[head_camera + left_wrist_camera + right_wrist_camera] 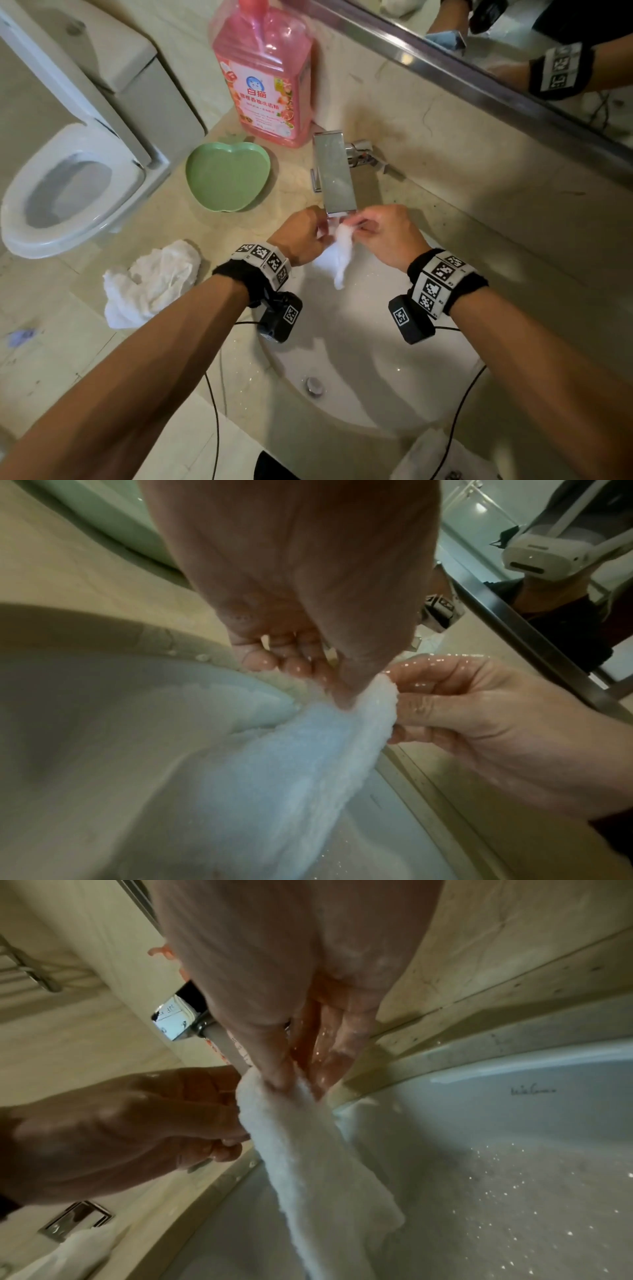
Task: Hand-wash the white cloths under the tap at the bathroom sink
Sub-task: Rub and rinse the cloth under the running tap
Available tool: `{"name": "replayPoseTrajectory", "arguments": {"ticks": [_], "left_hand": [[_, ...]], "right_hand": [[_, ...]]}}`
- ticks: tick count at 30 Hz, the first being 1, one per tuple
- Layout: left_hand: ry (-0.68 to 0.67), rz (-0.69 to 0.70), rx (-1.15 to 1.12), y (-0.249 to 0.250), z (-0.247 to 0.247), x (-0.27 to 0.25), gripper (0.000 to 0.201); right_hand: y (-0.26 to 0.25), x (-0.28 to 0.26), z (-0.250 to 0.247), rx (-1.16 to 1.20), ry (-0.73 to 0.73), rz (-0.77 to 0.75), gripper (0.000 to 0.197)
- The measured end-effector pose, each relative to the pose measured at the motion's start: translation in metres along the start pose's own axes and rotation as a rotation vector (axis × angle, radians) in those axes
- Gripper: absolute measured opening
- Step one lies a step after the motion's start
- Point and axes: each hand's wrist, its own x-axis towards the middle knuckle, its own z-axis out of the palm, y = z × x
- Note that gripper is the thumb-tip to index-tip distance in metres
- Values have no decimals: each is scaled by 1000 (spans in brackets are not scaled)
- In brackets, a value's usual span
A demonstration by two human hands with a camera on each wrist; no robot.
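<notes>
Both hands hold one white cloth (337,255) by its top edge right under the spout of the tap (334,171), over the sink (359,394); the left hand (301,236) pinches it from one side and the right hand (387,236) from the other, each grip narrow and closed on a bunched fold, thumb against fingertips (298,666). The rest of the cloth hangs limp into the basin. It looks like soft terry, soaked through, so likely heavier than it seems and prone to slide between wet, shiny fingers; a pinch on gathered layers near the edge should hold better than on a single ply. It will not break, and it will fold wherever it is unsupported. A second crumpled cloth (150,284) lies on the desk (479,192) to the left of the sink, near a green dish (227,178) and a pink detergent bottle (263,72)
</notes>
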Motion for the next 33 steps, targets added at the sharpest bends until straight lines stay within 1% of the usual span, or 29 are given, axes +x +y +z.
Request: {"name": "replayPoseTrajectory", "arguments": {"ticks": [2, 3, 5, 7, 9, 10, 11, 13, 15, 16, 18, 20, 23, 25, 26, 27, 29, 30, 31, 33], "left_hand": [[-77, 44, -41, 3, 3, 2, 31], [-84, 65, -85, 4, 3, 3, 37], [-53, 57, -185, 6, 2, 5, 43], [21, 31, -195, 6, 1, 7, 40], [73, 5, -165, 8, -1, 7, 36], [67, -4, -160, 10, -3, 7, 37], [43, -12, -164, 12, -5, 7, 42], [-48, -34, -195, 14, -8, 6, 55], [-142, -62, -172, 9, -9, 5, 64], [-177, -82, -121, 4, -8, 4, 65], [-193, -103, 0, -8, -7, 0, 55], [-147, -73, 114, -19, -8, -4, 45], [-83, -69, 257, -28, -14, -10, 41], [-47, -113, 274, -32, -16, -14, 44], [-23, -127, 275, -34, -17, -16, 43], [4, -136, 273, -34, -19, -17, 41], [38, -134, 278, -33, -24, -19, 37], [36, -125, 290, -31, -27, -20, 36], [22, -115, 303, -29, -30, -21, 35], [-21, -99, 317, -30, -35, -23, 32]], "right_hand": [[0, -1, -4, 5, -48, -39, 23], [0, -1, -5, 12, -54, -43, 23], [1, -1, -8, -2, -23, -31, 19], [3, 0, -10, -58, 18, -37, 14], [5, 3, -11, -149, -5, -52, 9], [6, 4, -11, -178, -42, -47, 9], [7, 4, -12, -181, -79, -32, 11], [7, 5, -12, -136, -128, 10, 14], [7, 5, -12, -93, -139, 19, 14], [5, 6, -10, -91, -132, -2, 13], [3, 5, -7, -102, -124, -59, 14], [2, 5, -5, -120, -109, -102, 18], [2, 6, -5, -176, -109, -118, 27], [2, 7, -10, -233, -165, -71, 37], [2, 8, -12, -268, -201, -44, 39], [3, 9, -15, -306, -237, -18, 37], [5, 8, -19, -403, -290, 30, 27], [7, 8, -22, -441, -294, 58, 30], [8, 7, -25, -461, -285, 95, 39], [11, 3, -29, -427, -229, 175, 53]]}}
